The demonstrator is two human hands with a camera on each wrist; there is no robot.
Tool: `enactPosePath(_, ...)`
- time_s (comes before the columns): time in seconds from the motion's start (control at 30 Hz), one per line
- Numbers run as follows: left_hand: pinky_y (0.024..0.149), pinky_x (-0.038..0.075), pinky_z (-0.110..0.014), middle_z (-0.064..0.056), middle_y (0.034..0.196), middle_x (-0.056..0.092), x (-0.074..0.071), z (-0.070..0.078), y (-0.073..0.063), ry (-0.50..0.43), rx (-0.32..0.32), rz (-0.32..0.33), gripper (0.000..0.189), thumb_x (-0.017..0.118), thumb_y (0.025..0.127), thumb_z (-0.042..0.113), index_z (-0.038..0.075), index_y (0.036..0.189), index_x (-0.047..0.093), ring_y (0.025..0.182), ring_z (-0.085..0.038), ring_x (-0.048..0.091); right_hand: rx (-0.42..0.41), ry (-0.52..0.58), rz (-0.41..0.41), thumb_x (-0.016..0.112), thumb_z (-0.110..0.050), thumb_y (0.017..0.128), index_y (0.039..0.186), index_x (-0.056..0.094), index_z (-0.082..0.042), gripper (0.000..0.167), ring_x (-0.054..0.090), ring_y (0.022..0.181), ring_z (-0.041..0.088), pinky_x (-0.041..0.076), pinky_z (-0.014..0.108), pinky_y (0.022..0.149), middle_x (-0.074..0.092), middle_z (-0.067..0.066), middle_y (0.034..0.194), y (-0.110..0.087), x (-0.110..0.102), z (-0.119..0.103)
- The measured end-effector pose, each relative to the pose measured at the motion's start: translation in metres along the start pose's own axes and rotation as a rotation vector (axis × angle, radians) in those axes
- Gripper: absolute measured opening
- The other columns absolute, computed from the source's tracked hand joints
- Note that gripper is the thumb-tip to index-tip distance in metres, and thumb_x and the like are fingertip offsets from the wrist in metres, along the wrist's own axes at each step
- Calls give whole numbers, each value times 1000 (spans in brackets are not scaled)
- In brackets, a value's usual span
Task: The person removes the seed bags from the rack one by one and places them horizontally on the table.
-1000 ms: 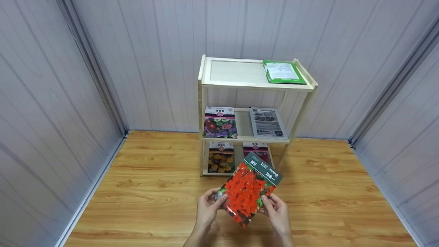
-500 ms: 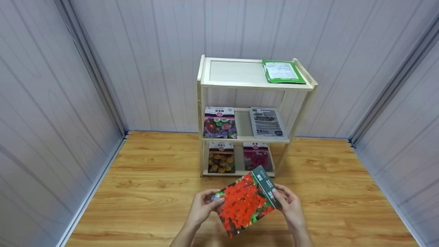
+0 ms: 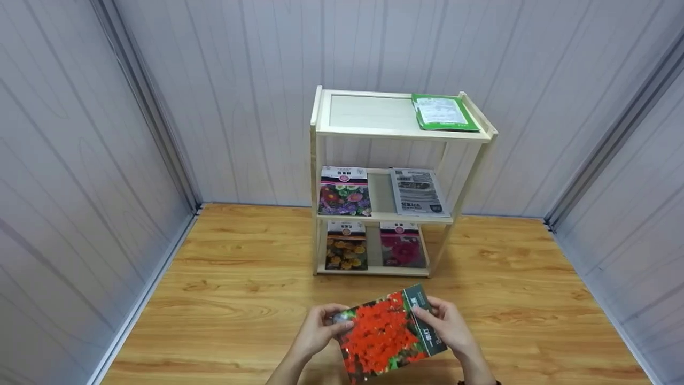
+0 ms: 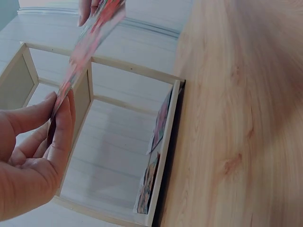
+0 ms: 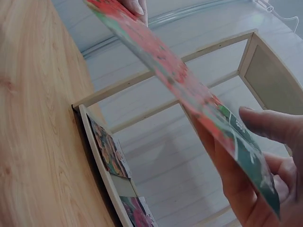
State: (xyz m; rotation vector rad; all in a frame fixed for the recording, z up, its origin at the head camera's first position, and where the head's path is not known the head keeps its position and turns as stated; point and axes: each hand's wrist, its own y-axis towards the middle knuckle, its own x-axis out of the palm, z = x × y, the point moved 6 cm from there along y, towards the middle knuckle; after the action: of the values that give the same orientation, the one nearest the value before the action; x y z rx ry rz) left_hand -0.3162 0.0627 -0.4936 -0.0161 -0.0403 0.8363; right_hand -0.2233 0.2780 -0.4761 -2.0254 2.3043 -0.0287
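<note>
A flat seed packet with red flowers and a dark green band is held low in front of the shelf in the head view, its green band to the right. My left hand pinches its left edge, thumb on the printed face. At the green band my right hand grips the other end, thumb over the front and fingers behind. In the left wrist view the packet appears nearly edge-on between thumb and fingers. The right wrist view has the right-hand fingers lying under the packet.
A pale wooden three-tier shelf stands against the back wall. A green packet lies on top; a flower packet and a grey packet lie mid-tier; yellow-flower and magenta-flower packets lie below. Wooden floor surrounds it.
The packet has turned clockwise and come lower, nearer me. My right hand has shifted from its lower side up to the green band; my left hand keeps its edge.
</note>
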Motion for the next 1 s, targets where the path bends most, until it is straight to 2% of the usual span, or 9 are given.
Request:
enactPosePath(0.1, 54, 50, -23, -9, 84, 61, 0, -1, 1, 0, -10, -2, 26, 63, 78, -3, -13, 101, 57, 68, -14, 58, -4, 3, 1, 56, -10, 87, 110, 48, 18, 37, 62, 64, 17, 53, 29, 57, 64, 16, 80, -1, 1, 2)
enactPosePath(0.2, 54, 50, -22, -9, 87, 61, 0, 1, 1, -46, -8, 17, 31, 63, 79, -1, -13, 106, 54, 69, -14, 59, 10, 7, 38, 57, -9, 86, 106, 50, 17, 34, 62, 63, 17, 52, 29, 57, 65, 16, 79, -2, 0, 2)
enactPosePath(0.4, 52, 49, -22, -11, 92, 63, -3, 2, 1, -208, 22, 111, 47, 59, 85, 11, -8, 124, 40, 70, -15, 61, 23, 63, 165, 58, -8, 85, 106, 52, 14, 31, 62, 63, 19, 53, 30, 56, 65, 13, 77, -2, -3, 2)
enactPosePath(0.5, 53, 49, -21, -9, 93, 62, -2, 0, 0, -228, 21, 156, 50, 57, 87, 16, -8, 126, 38, 73, -14, 59, 21, 89, 237, 57, -6, 85, 107, 51, 14, 30, 62, 62, 18, 52, 29, 56, 65, 12, 76, -2, -5, 3)
enactPosePath(0.63, 65, 50, -25, -10, 97, 62, 6, -6, -3, -227, -5, 176, 53, 60, 85, 20, -10, 124, 39, 83, -15, 59, 27, 127, 354, 57, -5, 85, 108, 51, 13, 30, 61, 61, 17, 52, 28, 55, 64, 10, 75, -2, -9, 4)
enactPosePath(0.73, 71, 51, -32, -11, 99, 61, 16, -11, -4, -288, -28, 176, 53, 64, 82, 18, -9, 121, 41, 86, -18, 60, 23, 175, 419, 57, -6, 86, 111, 50, 12, 32, 61, 62, 18, 52, 29, 54, 63, 10, 76, -1, -10, 4)
enactPosePath(0.87, 68, 52, -39, -11, 97, 61, 26, -16, -5, -387, -31, 220, 51, 68, 78, 10, -7, 119, 44, 83, -21, 61, 14, 226, 453, 56, -6, 86, 114, 46, 13, 35, 62, 64, 18, 52, 29, 55, 64, 10, 77, 0, -10, 4)
enactPosePath(1.0, 68, 52, -38, -13, 96, 62, 32, -18, -6, -395, -10, 267, 51, 70, 75, 5, -8, 118, 46, 78, -22, 63, 13, 258, 472, 55, -6, 87, 116, 44, 13, 37, 62, 65, 17, 53, 29, 57, 64, 8, 78, -1, -9, 3)
